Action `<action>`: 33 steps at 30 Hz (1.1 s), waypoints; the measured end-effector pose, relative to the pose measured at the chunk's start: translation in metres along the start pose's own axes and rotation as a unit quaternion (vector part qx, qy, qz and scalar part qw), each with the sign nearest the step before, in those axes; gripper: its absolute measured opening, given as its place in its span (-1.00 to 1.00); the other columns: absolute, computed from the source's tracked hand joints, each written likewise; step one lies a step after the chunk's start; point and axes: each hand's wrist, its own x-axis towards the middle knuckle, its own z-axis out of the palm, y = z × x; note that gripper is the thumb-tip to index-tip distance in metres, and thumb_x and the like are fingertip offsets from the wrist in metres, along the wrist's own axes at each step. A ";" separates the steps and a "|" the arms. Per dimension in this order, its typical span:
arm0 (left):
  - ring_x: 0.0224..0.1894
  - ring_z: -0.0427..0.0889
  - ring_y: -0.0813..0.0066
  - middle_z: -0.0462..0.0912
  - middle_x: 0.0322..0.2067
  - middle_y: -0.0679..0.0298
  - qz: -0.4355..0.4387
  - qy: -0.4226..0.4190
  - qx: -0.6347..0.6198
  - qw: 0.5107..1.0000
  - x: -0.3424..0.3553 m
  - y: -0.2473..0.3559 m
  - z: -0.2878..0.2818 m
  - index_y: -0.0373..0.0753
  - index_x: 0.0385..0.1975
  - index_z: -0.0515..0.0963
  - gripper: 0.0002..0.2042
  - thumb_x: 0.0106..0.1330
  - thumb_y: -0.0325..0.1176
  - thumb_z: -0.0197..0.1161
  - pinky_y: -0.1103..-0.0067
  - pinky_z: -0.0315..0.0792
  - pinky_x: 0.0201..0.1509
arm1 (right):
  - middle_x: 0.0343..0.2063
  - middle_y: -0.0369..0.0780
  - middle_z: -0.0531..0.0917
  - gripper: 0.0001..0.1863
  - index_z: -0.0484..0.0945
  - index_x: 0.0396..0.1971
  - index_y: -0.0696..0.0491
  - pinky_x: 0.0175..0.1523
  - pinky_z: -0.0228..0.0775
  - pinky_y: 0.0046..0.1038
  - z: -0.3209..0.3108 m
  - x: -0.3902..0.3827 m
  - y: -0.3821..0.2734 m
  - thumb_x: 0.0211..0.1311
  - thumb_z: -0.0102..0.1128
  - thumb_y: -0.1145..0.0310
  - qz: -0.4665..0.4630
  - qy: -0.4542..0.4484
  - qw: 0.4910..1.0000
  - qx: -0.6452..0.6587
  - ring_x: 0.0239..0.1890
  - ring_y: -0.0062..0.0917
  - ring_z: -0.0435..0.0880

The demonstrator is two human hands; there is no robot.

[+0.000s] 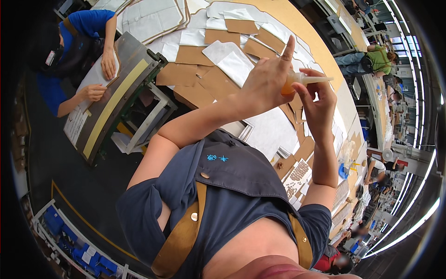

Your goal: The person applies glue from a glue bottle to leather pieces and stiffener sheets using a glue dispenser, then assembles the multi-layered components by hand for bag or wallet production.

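A small squeeze bottle (296, 81) with amber contents and a long pale nozzle lies sideways between my hands, its tip pointing right. My left hand (265, 81) grips the bottle's body, index finger stretched upward. My right hand (319, 104) has its thumb and fingers at the bottle around the base of the nozzle. Below them, brown cardboard pieces (188, 74) and white padded pieces (272, 135) are spread over a tan worktable (290, 10). A printed white sheet with small brown dots (297, 179) lies beside my right forearm.
A co-worker in blue (81, 23) at the left handles a white piece at a metal bench (95, 135) with a yellow strip. Blue bins (79, 244) stand on a rack at the lower left. Several other people (376, 60) work along benches at the right.
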 end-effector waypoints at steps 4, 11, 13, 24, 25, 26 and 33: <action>-0.08 0.59 0.14 0.59 -0.15 0.09 0.004 -0.017 -0.049 0.999 0.001 -0.002 0.000 -0.31 0.51 -0.44 0.25 -0.01 -0.34 0.51 0.27 0.36 0.15 | -0.26 -0.27 0.70 -0.66 0.61 -0.13 0.16 -0.29 0.44 -0.59 -0.011 0.007 0.009 0.14 0.50 0.38 -0.030 -0.024 0.998 -0.057 -0.43 -0.66 0.55; -0.04 0.61 0.18 0.57 -0.12 0.01 -0.025 -0.214 -0.282 0.935 0.010 -0.009 -0.014 -0.48 0.48 -0.30 0.14 0.06 -0.31 0.46 0.38 0.48 0.07 | -0.25 -0.27 0.68 -0.65 0.63 -0.15 0.08 -0.18 0.49 -0.44 -0.037 0.018 0.002 0.02 0.51 0.48 -0.149 -0.171 0.973 -0.051 -0.28 -0.43 0.61; 0.02 0.61 0.36 0.56 -0.09 0.04 -0.080 -0.338 -0.381 0.857 0.018 -0.007 -0.031 -0.49 0.46 -0.13 0.04 0.09 -0.27 0.45 0.49 0.50 0.06 | -0.24 -0.26 0.67 -0.63 0.63 -0.14 0.08 -0.14 0.50 -0.41 -0.042 0.018 -0.006 0.00 0.50 0.51 -0.144 -0.209 0.967 -0.029 -0.23 -0.40 0.62; -0.02 0.63 0.37 0.61 -0.11 0.10 -0.086 -0.445 -0.481 0.750 0.021 -0.011 -0.032 -0.40 0.28 0.17 -0.23 0.09 -0.34 0.41 0.49 0.52 0.10 | -0.15 -0.22 0.66 -0.60 0.67 -0.10 0.07 -0.11 0.53 -0.39 -0.048 0.029 -0.020 -0.01 0.46 0.56 -0.151 -0.292 0.944 0.018 -0.16 -0.40 0.65; 0.00 0.62 0.35 0.59 -0.09 0.08 -0.076 -0.392 -0.458 0.794 0.014 -0.015 -0.024 -0.42 0.38 0.02 -0.12 0.10 -0.36 0.40 0.49 0.50 0.11 | -0.15 -0.22 0.66 -0.60 0.67 -0.10 0.07 -0.11 0.53 -0.39 -0.047 0.028 -0.018 -0.01 0.46 0.56 -0.150 -0.291 0.945 0.018 -0.16 -0.40 0.65; 0.03 0.61 0.33 0.58 -0.07 0.05 -0.066 -0.338 -0.433 0.833 0.010 -0.017 -0.019 -0.44 0.48 -0.13 -0.01 0.11 -0.37 0.39 0.50 0.49 0.13 | -0.17 -0.23 0.68 -0.63 0.66 -0.11 0.08 -0.16 0.51 -0.43 -0.044 0.026 -0.015 0.01 0.47 0.53 -0.151 -0.270 0.951 0.011 -0.22 -0.44 0.65; -0.10 0.62 0.11 0.56 -0.13 0.06 -0.102 -0.223 -0.218 0.945 0.006 0.001 -0.019 -0.36 0.50 -0.43 0.14 0.14 -0.37 0.41 0.43 0.47 0.05 | -0.34 -0.31 0.70 -0.70 0.60 -0.20 0.17 -0.37 0.37 -0.64 -0.015 -0.002 0.013 0.15 0.49 0.38 -0.005 -0.094 0.995 -0.019 -0.47 -0.72 0.51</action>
